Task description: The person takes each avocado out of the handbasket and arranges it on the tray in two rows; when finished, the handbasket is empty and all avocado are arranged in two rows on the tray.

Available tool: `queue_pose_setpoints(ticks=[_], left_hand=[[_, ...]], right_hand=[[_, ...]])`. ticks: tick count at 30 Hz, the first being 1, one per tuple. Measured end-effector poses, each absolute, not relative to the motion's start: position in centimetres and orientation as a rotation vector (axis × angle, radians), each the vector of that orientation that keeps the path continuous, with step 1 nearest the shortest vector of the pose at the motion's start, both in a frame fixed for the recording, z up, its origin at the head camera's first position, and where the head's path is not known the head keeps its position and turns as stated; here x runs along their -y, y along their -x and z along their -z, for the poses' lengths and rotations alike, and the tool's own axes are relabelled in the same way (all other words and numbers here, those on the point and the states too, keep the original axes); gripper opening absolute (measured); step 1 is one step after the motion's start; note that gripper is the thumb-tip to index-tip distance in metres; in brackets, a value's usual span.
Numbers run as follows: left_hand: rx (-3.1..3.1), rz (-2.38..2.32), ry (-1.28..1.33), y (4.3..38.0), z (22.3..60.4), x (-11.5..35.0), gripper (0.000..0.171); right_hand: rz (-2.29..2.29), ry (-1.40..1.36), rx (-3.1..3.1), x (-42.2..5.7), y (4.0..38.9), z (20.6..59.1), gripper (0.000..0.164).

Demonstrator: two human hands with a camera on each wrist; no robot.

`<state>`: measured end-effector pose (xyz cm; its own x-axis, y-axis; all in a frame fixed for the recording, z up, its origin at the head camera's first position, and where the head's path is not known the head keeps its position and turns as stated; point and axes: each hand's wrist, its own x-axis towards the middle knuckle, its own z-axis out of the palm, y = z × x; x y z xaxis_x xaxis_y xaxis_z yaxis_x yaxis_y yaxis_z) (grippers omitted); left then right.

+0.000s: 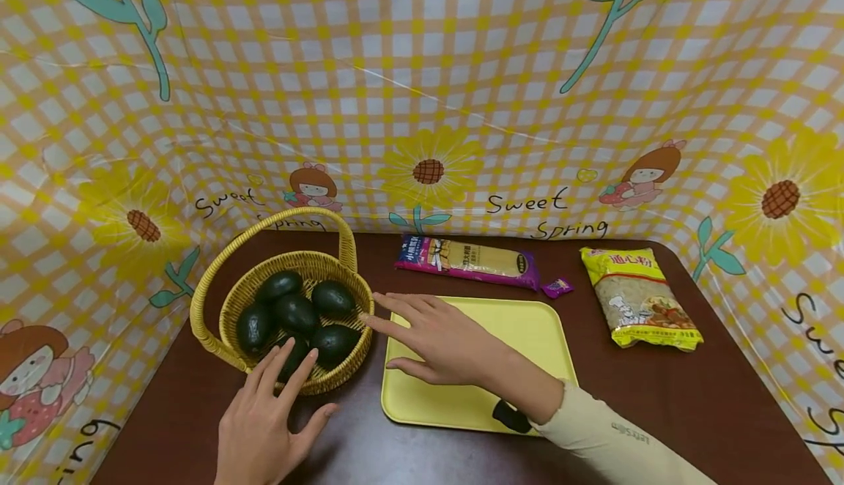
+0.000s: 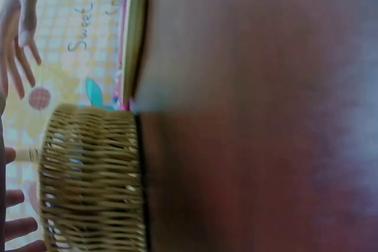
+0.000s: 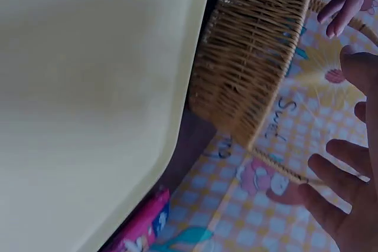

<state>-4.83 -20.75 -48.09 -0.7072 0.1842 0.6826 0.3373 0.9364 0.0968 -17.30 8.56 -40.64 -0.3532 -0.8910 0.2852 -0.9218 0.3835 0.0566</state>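
Observation:
A woven wicker basket [image 1: 339, 379] with a raised handle stands on the left of the table, holding several dark green avocados [image 1: 297, 314]. At its front rim is my left hand [image 1: 264, 419], fingers spread; the fingertips overlap the nearest avocado in the head view, and I cannot tell whether they touch it. My right hand [image 1: 442, 338] reaches in from the right with straight, spread fingers, their tips beside the basket's right rim. It hovers over the left part of a yellow tray [image 1: 527, 324] and holds nothing. In the right wrist view the fingers [image 3: 331, 172] stand apart from the basket wall [image 3: 248, 57].
Behind the tray lies a purple pack of noodles [image 1: 468, 261], with a small purple packet [image 1: 557, 288] beside it. A yellow bag of pasta [image 1: 639, 298] is at the right. A black object [image 1: 511, 417] at the tray's front edge is partly hidden by the right forearm.

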Motion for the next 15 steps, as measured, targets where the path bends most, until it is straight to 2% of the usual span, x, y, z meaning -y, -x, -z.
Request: queue_pose_setpoints(ticks=[11, 15], left_hand=[[2.399, 0.354, 0.164, 3.7, 49.2, 21.4, 0.075], [2.427, 0.394, 0.114, 3.3, 49.4, 21.6, 0.067]], right_hand=[[-0.077, -1.759, 2.436, -2.4, 19.8, 41.1, 0.061], [-0.044, -1.788, 2.48, -0.8, 20.3, 41.3, 0.059]])
